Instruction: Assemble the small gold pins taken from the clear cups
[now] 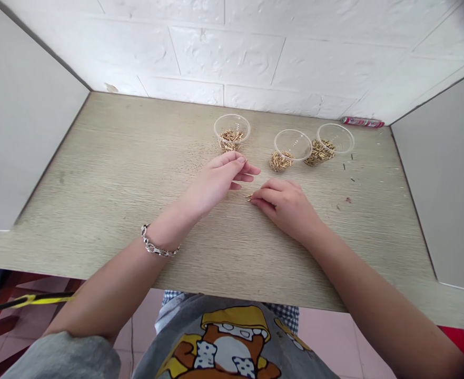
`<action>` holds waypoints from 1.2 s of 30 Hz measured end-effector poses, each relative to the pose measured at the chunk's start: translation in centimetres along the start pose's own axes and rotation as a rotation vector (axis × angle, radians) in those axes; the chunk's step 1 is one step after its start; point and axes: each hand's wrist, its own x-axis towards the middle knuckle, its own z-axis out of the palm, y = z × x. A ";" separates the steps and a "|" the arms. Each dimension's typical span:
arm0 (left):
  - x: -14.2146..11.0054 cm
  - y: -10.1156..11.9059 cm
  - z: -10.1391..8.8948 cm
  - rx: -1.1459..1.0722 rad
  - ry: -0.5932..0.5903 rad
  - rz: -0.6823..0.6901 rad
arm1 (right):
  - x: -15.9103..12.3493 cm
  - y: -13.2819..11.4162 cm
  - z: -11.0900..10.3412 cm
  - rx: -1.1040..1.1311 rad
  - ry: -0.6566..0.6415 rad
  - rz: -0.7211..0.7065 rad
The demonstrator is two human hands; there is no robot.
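Over the grey cartoon T-shirt (219, 342), the right hand (283, 210) pinches a small brass pin (248, 198), the left hand (216, 184) curls narrowly around nothing discernible, and three clear plastic cups (232, 126) sit within reach near the bench's (97, 184) far edge.

Clear plastic cups (232, 132), thin-walled and glossy; inside them, short brass-coloured metal pins (232, 140) with a dull shine, and the pin (249, 197) at the right hand (285, 208) looks like the same metal. Tabletop (109, 179) is matt wood-grain laminate with a fine ridged texture, set against a white embossed brick-pattern wall panel (224, 58) and smooth matt grey side boards (30, 116). Polished silvery metal chain bracelet (158, 243), glossy; grey cloth T-shirt (145, 358), soft and matt, with a smooth printed design.
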 end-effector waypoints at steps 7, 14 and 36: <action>-0.1 0.2 0.1 0.004 0.008 -0.002 | 0.1 0.0 0.4 -0.048 0.036 -0.022; -0.2 0.2 0.2 0.026 0.013 0.002 | 0.1 -0.1 0.4 -0.052 0.075 -0.021; 0.3 -0.5 -0.8 0.498 -0.211 -0.023 | -0.4 0.1 -1.2 0.159 0.203 0.101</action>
